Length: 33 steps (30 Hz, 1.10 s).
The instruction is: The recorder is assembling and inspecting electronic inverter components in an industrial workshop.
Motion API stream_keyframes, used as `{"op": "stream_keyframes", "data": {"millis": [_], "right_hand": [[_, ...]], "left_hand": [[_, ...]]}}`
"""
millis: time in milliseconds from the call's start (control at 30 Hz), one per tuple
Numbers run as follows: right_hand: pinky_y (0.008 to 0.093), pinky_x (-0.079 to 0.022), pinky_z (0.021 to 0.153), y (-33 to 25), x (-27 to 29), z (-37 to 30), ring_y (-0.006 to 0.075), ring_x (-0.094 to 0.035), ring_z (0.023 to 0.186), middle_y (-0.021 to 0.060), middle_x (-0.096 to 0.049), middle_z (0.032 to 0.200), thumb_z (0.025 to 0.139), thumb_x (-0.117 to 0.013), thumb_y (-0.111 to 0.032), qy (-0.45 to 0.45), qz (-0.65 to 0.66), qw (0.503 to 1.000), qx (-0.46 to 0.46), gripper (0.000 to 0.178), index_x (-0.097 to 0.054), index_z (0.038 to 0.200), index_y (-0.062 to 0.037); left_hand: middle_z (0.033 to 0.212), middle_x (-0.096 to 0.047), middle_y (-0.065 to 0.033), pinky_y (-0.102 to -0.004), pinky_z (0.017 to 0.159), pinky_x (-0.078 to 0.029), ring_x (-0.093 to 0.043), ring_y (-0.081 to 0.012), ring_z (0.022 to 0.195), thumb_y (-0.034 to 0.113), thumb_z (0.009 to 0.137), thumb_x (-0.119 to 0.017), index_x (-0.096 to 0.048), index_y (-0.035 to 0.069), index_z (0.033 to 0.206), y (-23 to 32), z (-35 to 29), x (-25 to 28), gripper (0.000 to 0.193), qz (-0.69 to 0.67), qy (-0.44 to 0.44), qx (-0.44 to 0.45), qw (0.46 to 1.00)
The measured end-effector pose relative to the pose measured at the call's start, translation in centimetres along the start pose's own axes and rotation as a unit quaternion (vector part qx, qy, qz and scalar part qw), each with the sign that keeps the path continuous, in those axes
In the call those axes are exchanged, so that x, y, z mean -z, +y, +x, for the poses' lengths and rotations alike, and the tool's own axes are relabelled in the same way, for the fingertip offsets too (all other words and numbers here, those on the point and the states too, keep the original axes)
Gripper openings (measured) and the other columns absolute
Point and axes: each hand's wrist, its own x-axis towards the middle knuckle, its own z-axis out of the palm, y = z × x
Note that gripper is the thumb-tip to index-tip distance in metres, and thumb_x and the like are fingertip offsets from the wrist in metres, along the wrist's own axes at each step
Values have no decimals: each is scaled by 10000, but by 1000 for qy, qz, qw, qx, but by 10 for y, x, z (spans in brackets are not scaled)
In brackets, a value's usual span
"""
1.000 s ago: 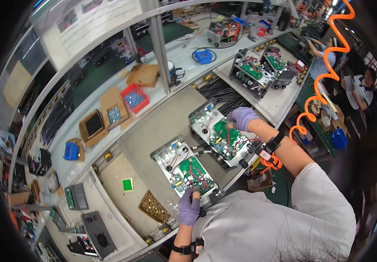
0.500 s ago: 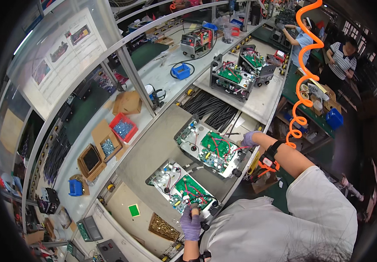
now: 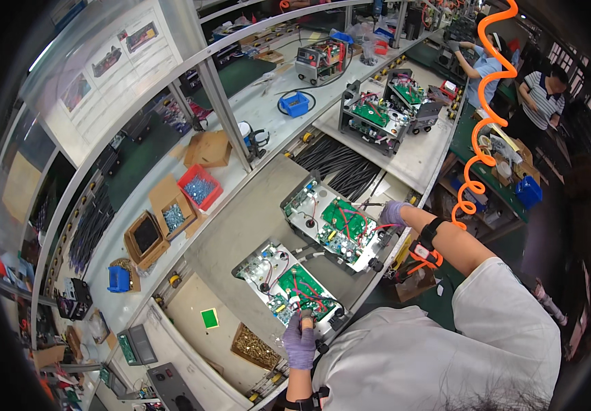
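Observation:
Two opened metal units with green circuit boards lie side by side in front of me. My left hand (image 3: 299, 344), in a purple glove, is at the near end of the nearer unit (image 3: 288, 282). Its fingers are closed by the wires at the board's edge; what they pinch is hidden. My right hand (image 3: 395, 213), also gloved, is closed at the right end of the farther unit (image 3: 337, 220). A red wire (image 3: 382, 227) runs from that board into its fingers. A black cable end (image 3: 372, 204) lies close by.
Black cables (image 3: 340, 166) lie beyond the units, with more opened units (image 3: 371, 116) farther up the line. Boxes of screws (image 3: 200, 190) stand on the left shelf, and a box of brass parts (image 3: 255, 347) at the near left. An orange coiled hose (image 3: 482, 147) hangs at right; two people work beyond.
The whole view has shifted slightly, so the scene sits a little farther right and up. Both hands stay at the same units, with little visible movement.

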Motion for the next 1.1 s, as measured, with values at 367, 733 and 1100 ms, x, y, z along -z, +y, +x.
{"op": "stream_keyframes", "data": {"millis": [367,733,1100], "right_hand": [[324,-470,571,-19,39,-56,177,-584,629,84,-613,676,671,-629,-205,88,570,786,-225,205,-658,797,-46],[294,-466,645,-31,72,-70,154,-568,713,51,-623,779,659,-688,-172,45,339,939,-22,343,-605,966,-42],[289,-511,605,-67,34,-66,147,-598,710,80,-625,832,805,-556,-66,283,603,746,4,296,-542,1099,-42]], "left_hand": [[846,-615,-67,-243,686,-448,-545,-103,745,190,872,-523,-573,-10,1062,4,0,0,280,-2,15,18,1000],[790,-589,-33,-228,654,-429,-526,-99,708,258,873,-529,-583,8,1035,-6,1,1,302,8,5,27,1000],[824,-596,-44,-229,684,-437,-536,-106,738,258,872,-528,-578,5,1040,-7,1,1,308,-4,15,18,1000]]}}
